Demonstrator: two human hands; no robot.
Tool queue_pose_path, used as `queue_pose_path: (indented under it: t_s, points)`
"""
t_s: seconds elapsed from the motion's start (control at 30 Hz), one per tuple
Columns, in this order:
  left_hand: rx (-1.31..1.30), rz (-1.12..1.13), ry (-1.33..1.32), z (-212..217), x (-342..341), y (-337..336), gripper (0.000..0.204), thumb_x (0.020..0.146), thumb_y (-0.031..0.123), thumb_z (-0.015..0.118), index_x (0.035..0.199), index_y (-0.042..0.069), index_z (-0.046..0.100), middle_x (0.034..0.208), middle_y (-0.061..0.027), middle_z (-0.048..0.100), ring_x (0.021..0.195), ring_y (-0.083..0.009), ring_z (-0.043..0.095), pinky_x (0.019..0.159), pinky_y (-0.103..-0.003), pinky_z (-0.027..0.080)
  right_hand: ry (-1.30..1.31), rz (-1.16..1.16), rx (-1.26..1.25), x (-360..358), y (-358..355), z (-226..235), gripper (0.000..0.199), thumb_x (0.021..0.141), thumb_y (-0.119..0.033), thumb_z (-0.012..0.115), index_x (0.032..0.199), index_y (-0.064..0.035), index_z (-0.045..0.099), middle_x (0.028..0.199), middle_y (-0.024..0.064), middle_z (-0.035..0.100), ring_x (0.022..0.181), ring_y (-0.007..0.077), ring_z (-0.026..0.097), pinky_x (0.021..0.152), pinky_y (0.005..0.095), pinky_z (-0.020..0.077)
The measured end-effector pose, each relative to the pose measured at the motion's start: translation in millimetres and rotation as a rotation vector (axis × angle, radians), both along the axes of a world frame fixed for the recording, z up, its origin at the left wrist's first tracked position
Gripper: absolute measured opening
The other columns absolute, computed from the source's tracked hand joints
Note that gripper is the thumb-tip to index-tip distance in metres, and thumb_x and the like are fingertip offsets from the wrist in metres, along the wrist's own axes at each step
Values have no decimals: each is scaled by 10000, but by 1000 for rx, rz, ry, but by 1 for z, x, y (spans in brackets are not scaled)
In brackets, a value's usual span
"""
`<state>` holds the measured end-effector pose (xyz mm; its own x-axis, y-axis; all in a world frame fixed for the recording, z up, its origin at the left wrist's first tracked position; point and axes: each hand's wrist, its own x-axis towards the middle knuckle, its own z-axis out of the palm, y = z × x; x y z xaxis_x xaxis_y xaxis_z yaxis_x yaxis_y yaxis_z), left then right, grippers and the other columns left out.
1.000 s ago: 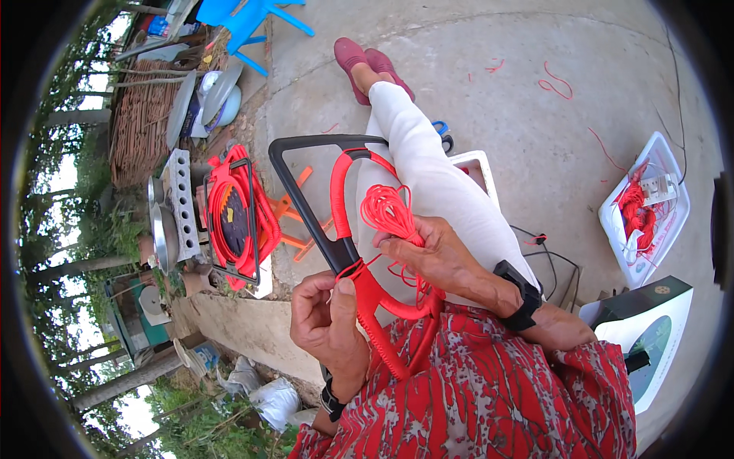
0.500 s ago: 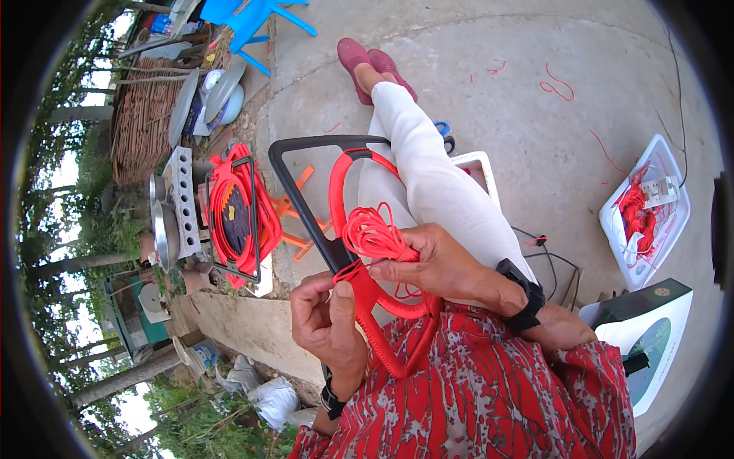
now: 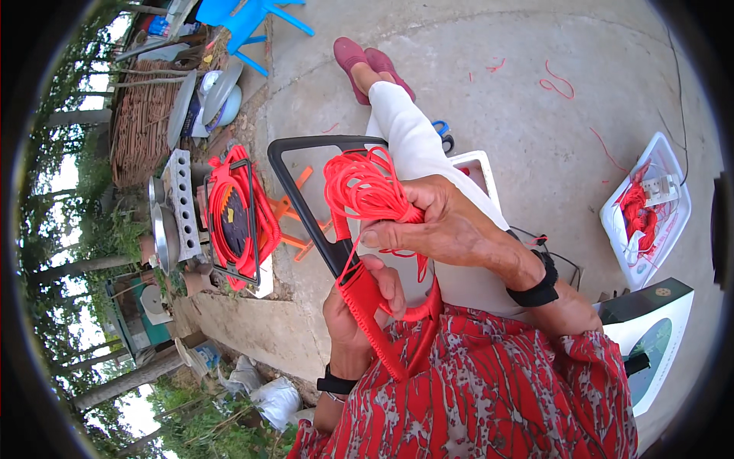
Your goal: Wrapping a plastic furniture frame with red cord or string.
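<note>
Between my hands is a black tubular frame (image 3: 300,200), its lower part wound tightly in red cord (image 3: 372,325). My left hand (image 3: 348,314) closes around this wrapped part, thumb and fingertips showing on its right side. In my right hand (image 3: 459,226) is a looped bundle of red cord (image 3: 363,183), pinched at one end between thumb and fingers. The bundle is held above the frame and hides part of it. A thin strand runs from the bundle down to the top of the winding. The frame's lower end rests against my patterned red clothing.
To the left stands a similar frame wrapped in red (image 3: 235,218), near an orange folding stand (image 3: 294,210). Blue-handled scissors (image 3: 442,134) lie beyond my leg, by a white box (image 3: 478,161). A white basket (image 3: 612,210) with red cord and a white box (image 3: 650,344) are right.
My right hand has lifted the cord bundle up and closer, drawing the strand taut. My left hand has shifted from pinching the cord at the winding's top to wrapping around the bound frame.
</note>
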<state>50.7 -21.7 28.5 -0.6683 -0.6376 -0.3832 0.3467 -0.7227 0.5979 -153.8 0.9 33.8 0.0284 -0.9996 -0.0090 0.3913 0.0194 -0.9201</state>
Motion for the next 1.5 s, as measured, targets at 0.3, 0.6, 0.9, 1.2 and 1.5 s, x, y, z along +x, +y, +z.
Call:
queue_pose_path:
  t_s: [0.3, 0.6, 0.9, 1.2, 1.5]
  points:
    - [101, -53, 221, -15, -19, -1, 322, 965, 284, 400, 1104, 19, 520, 624, -86, 469, 508, -206, 449, 447, -296, 389, -153, -114, -92, -5, 10, 6, 128, 876, -143, 665, 909, -27, 620, 758, -3, 616, 676, 65, 568, 628, 239, 470]
    - [217, -74, 147, -24, -51, -2, 311, 973, 307, 432, 1060, 40, 567, 662, -117, 566, 508, -209, 508, 476, -311, 410, 83, -479, -15, -18, 29, 21, 243, 856, -181, 701, 1026, -29, 617, 848, 8, 625, 707, 63, 575, 561, 236, 470]
    - [335, -145, 57, -11, -73, 6, 301, 967, 332, 450, 1070, 75, 569, 697, -60, 578, 538, -190, 525, 468, -301, 419, -145, -426, 79, -11, 51, 34, 324, 931, -304, 574, 786, -24, 497, 736, 63, 506, 588, 117, 488, 491, 216, 391]
    - [395, -215, 102, -38, -67, 8, 235, 907, 264, 556, 963, 41, 606, 779, -61, 636, 565, -152, 562, 418, -274, 367, -76, -415, 184, -3, 75, 17, 331, 932, -321, 569, 776, -46, 473, 720, 57, 469, 545, 101, 405, 426, 210, 311]
    - [324, -265, 84, -45, -74, 12, 256, 935, 273, 546, 952, 29, 621, 794, -61, 647, 594, -138, 584, 426, -264, 403, -123, -626, 296, -30, 79, 3, 222, 971, -245, 497, 870, -49, 519, 865, 103, 597, 572, 124, 496, 500, 221, 409]
